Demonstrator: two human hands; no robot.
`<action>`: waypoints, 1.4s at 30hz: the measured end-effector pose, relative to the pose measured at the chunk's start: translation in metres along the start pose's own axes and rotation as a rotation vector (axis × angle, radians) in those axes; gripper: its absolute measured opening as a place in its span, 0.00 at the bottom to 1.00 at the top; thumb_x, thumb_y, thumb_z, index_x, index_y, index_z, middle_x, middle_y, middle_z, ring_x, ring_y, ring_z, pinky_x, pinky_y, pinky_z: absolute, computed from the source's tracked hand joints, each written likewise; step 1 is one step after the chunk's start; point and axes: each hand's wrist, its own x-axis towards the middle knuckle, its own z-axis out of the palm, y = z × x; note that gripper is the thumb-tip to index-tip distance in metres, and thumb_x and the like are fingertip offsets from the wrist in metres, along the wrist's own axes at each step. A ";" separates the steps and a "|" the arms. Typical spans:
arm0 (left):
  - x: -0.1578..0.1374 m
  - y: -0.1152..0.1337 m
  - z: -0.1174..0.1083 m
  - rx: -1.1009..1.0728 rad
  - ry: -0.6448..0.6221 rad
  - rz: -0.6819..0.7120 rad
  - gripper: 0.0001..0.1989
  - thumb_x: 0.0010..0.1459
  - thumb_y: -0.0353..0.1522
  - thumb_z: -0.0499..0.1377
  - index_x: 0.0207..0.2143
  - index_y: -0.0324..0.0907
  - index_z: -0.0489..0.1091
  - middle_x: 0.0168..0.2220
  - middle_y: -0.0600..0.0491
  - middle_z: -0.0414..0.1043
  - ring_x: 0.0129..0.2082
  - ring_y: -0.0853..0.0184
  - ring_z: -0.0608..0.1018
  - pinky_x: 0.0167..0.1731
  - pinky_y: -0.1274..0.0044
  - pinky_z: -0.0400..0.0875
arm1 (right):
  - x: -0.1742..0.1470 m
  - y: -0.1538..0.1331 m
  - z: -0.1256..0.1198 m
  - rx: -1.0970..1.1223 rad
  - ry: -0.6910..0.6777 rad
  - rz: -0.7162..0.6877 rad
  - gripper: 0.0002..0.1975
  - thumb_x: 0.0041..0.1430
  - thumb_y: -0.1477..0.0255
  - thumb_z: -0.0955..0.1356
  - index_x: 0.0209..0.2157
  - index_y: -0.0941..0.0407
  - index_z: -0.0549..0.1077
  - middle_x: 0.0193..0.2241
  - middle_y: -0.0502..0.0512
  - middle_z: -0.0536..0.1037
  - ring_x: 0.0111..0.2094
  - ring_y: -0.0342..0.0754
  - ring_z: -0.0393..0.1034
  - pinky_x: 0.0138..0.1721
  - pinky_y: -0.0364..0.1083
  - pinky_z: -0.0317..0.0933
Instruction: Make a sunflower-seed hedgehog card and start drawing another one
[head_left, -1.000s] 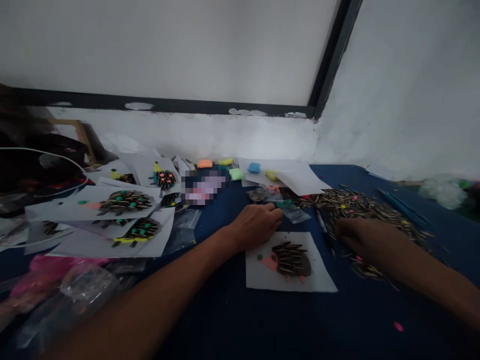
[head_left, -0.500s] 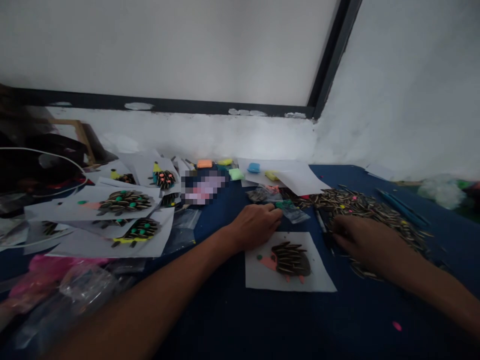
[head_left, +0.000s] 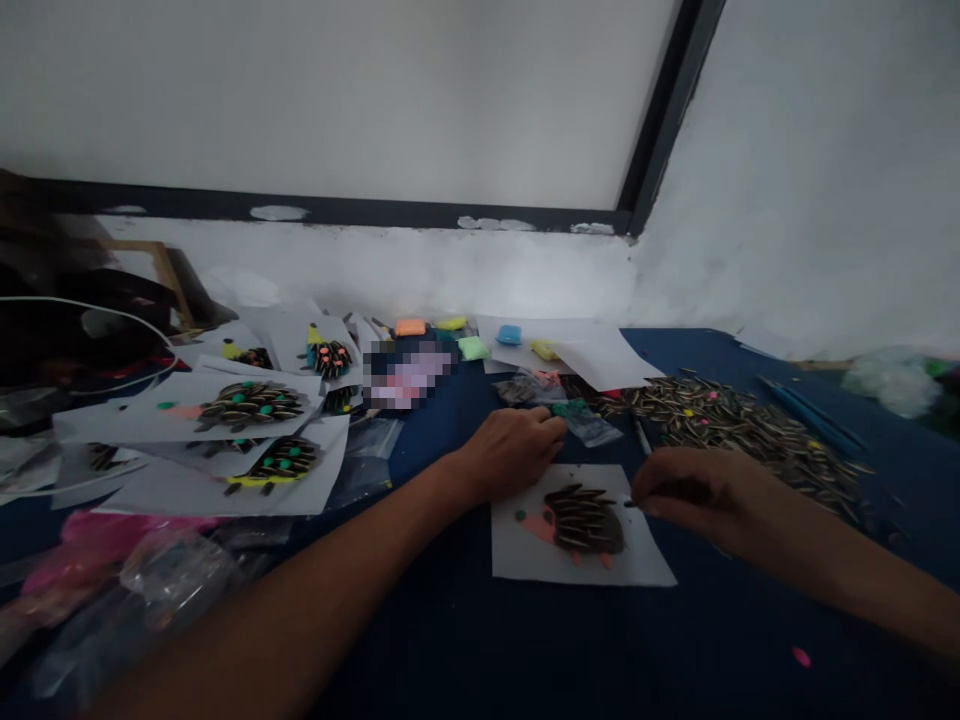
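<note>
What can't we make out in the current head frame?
Head view, all:
Left hand: fingertips hidden by the hand itself; contact with the sheet unclear.
Dark bit in the right hand: too small and dim to identify.
Pinkish thing: masked by pixel blocks.
Lower hedgehog picture: partly covered by the top sheet.
Right forearm: cut off by the right edge.

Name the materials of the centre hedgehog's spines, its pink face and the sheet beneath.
Spines: probably sunflower seeds, with dry-looking, pointed, pale-streaked husks. Pink face: perhaps modelling clay, judging by its matte, even colour. Sheet: likely paper, white, thin and dull.
</note>
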 end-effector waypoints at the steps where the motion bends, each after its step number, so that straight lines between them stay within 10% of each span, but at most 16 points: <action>1: 0.000 0.000 0.000 -0.001 -0.001 0.000 0.10 0.65 0.32 0.48 0.35 0.39 0.66 0.35 0.51 0.70 0.29 0.69 0.72 0.28 0.77 0.63 | 0.000 -0.002 0.001 -0.009 -0.045 -0.004 0.11 0.58 0.63 0.65 0.32 0.53 0.76 0.28 0.53 0.78 0.27 0.45 0.70 0.26 0.42 0.61; 42: 0.000 -0.001 0.001 0.006 0.013 0.000 0.09 0.64 0.32 0.48 0.35 0.39 0.66 0.35 0.51 0.70 0.30 0.69 0.72 0.28 0.76 0.64 | -0.001 -0.021 0.024 -0.228 0.063 -0.175 0.13 0.61 0.73 0.60 0.31 0.53 0.75 0.28 0.52 0.76 0.27 0.44 0.70 0.28 0.42 0.58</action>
